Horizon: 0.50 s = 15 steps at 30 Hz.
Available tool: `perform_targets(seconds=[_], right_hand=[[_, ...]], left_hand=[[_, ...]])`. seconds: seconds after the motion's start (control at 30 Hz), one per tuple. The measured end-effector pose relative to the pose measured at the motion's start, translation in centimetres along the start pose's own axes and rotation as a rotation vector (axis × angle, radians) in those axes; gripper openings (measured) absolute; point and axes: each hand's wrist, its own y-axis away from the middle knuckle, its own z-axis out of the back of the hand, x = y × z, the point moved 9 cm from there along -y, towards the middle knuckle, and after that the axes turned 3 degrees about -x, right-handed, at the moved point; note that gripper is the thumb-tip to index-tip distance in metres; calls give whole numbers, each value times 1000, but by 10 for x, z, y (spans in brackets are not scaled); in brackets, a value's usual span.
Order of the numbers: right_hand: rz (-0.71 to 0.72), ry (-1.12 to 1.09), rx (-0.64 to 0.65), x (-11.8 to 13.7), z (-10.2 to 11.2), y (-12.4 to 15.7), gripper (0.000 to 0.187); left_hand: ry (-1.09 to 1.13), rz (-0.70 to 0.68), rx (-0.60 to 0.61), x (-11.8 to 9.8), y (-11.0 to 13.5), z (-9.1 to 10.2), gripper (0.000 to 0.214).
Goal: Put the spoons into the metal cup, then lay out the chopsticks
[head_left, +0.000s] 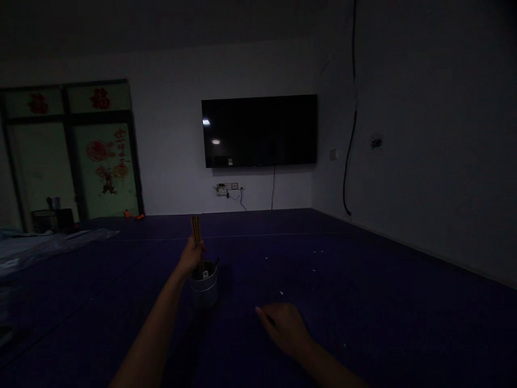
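Blue-purple floor covering (250,345), dim light, everything read through the head camera. On my left side the left hand (191,260) is closed around a bundle of slim brown sticks (196,229), chopstick-like, held nearly upright with their tops rising above the fist. Their lower ends run down to the mouth of a grey cylindrical container (204,293), which stands upright on the floor just beside that hand; from my angle I cannot tell how deep the tips sit. Inside the container I note a pale handle end (205,275) with a hole, and a dark handle (217,262) leaning out over the right rim. The right hand (285,323) is low over the floor, well apart from the container, fingers curled and thumb pointing left; I see nothing in it, though its palm side is hidden and I cannot tell how tightly it is folded. Small white scraps (281,292) lie scattered beyond it. Far wall: black television (260,132), sockets (234,186) and loose wires below. To the left, glazed doors (107,167) with red decorations, and crumpled clear plastic (60,245) on the floor.
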Motion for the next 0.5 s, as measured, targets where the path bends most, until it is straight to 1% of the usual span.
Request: perform_targets(seconds=[0.13,0.23,0.27,0.37,0.4,0.43,0.47,0.5], right_hand=[[17,20,-10,3,2,0,55],[5,9,-13,3,3,-1,52],[-5,8,-11,3,3,-1,51],[-21,23,2,3,2,-1,50],[-17,31,5,3,1,-1,49],[-9,40,5,4,1,-1,48],[3,48,5,6,1,-1,46],[13,56,4,7,1,-1,44]], left_hand=[[22,-91,-105,-29,0,27,9],[151,-299,-285,-74,9,62,14],[207,-372,-314,-92,15,70,17],[373,-623,-403,-149,47,91,22],[427,-702,-414,-166,61,92,23],[455,-760,-399,-181,75,90,23],[461,-770,-375,-192,87,83,22],[431,-740,-333,-198,97,71,20]])
